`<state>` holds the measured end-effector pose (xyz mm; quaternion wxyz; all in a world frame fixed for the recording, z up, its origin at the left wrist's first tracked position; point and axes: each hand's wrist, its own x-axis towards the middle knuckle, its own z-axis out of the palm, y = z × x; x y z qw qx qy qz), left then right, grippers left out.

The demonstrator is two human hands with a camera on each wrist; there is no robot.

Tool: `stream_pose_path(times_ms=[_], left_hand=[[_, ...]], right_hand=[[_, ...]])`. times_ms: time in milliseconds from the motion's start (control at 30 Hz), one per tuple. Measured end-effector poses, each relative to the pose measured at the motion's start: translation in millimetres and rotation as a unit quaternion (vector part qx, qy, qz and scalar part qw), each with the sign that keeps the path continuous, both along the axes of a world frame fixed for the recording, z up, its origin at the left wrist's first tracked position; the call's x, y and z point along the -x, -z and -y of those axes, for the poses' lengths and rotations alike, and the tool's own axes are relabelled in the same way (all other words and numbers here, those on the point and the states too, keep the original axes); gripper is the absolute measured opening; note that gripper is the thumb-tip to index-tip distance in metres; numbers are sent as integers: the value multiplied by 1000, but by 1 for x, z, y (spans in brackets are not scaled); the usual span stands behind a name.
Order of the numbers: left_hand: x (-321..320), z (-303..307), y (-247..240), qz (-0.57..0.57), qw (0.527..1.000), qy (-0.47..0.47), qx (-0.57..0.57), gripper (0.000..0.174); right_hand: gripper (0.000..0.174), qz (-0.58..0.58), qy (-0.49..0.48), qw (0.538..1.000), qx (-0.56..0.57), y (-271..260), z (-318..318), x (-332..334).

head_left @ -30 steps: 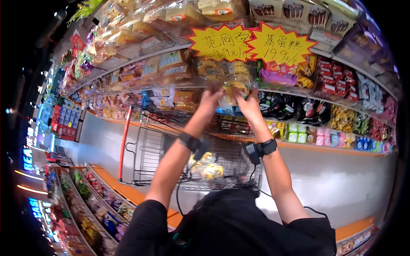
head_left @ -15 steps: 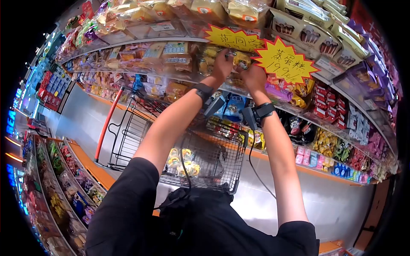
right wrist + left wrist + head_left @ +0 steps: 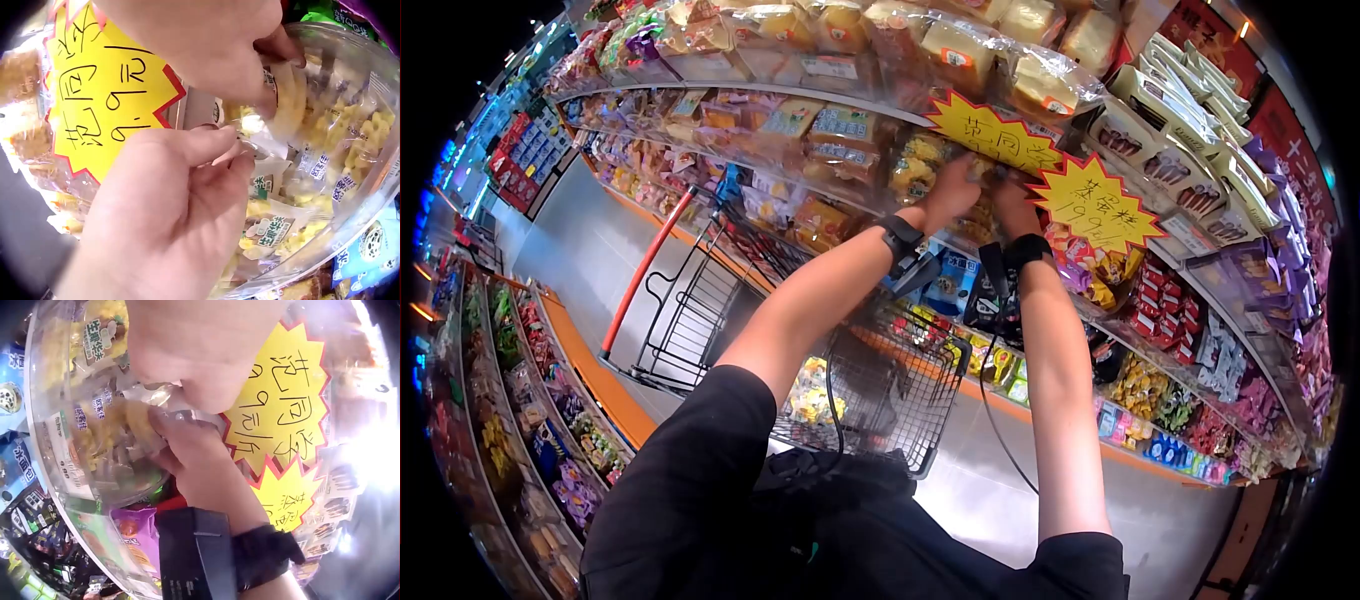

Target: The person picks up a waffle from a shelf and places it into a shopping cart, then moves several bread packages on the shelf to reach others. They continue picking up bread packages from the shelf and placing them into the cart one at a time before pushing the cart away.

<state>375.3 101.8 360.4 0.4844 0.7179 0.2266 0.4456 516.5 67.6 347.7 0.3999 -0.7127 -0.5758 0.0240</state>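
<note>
Both hands reach into a clear shelf bin (image 3: pixel 350 37) of wrapped yellow waffle-like snacks (image 3: pixel 369 137). The right hand (image 3: pixel 1012 205) (image 3: pixel 206 50) grips a wrapped piece (image 3: pixel 289 100) between thumb and fingers. Beside it, the left hand (image 3: pixel 948 192) (image 3: pixel 169 206) has thumb and fingertips together on a clear wrapper edge; its contents are partly hidden. In the left wrist view the left hand (image 3: pixel 206 350) covers the bin's upper part, and the right hand (image 3: pixel 200 450) is below it. A yellow price sign (image 3: pixel 278 394) stands close to both hands.
A wire cart (image 3: pixel 690 330) with a red handle (image 3: pixel 645 275) stands below the shelves, with yellow packets (image 3: pixel 815 395) inside. Black cables hang from the wrist devices. More packed snacks (image 3: pixel 840 135) flank the bin, and another shelf unit (image 3: pixel 540 400) is at the left.
Both hands have moved from the bin's front, where they were around yellow packets, to inside it beside the signs. The head view has shifted, and the cart appears farther left.
</note>
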Motion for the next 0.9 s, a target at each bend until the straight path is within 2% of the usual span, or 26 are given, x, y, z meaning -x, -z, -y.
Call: stream_pose_path(times_ms=[33,100,133,200,233,267,300,367,433,467,500,533,633,700,767,800,900], left_hand=[[1,3,0,17,999,29,30,52],[6,5,-1,54,991,83,85,52],[7,3,4,15,994,80,77,53],[8,1,16,-63,994,71,63,53],[9,2,20,-40,997,61,38,52],[11,6,25,-17,998,52,15,51],[11,8,32,5,999,41,-8,50],[20,8,36,8,999,44,20,47],[33,21,39,-14,998,41,49,48],[38,23,41,-55,998,1,-12,46],[44,23,43,-40,999,18,0,46],[48,21,51,-24,999,36,14,45],[52,22,63,11,999,39,36,40],[60,25,62,8,999,36,22,32],[61,24,69,14,999,9,-42,31],[62,23,74,17,997,-2,-72,30],[68,26,73,59,994,0,-95,30]], right_hand=[[47,-41,-44,998,12,3,-1,-3],[45,-5,-52,998,29,16,-19,-14],[44,14,-60,997,38,15,-24,-11],[36,-54,-72,996,-17,23,-20,-5],[33,-88,-77,992,-45,24,-10,1],[36,-72,-108,990,60,-3,20,19],[36,-27,-99,990,98,-17,25,28],[37,63,-81,981,168,-29,26,41],[36,145,-75,983,88,-9,14,29],[34,164,-88,981,62,-2,15,20],[32,183,-100,977,37,6,15,13],[31,124,-86,982,111,-42,44,47],[32,181,-115,975,54,25,11,-5],[40,140,-103,979,111,-17,46,21],[42,111,-110,980,123,-16,30,17],[44,186,-60,965,177,-23,23,23],[38,157,-46,969,184,1,21,10]])
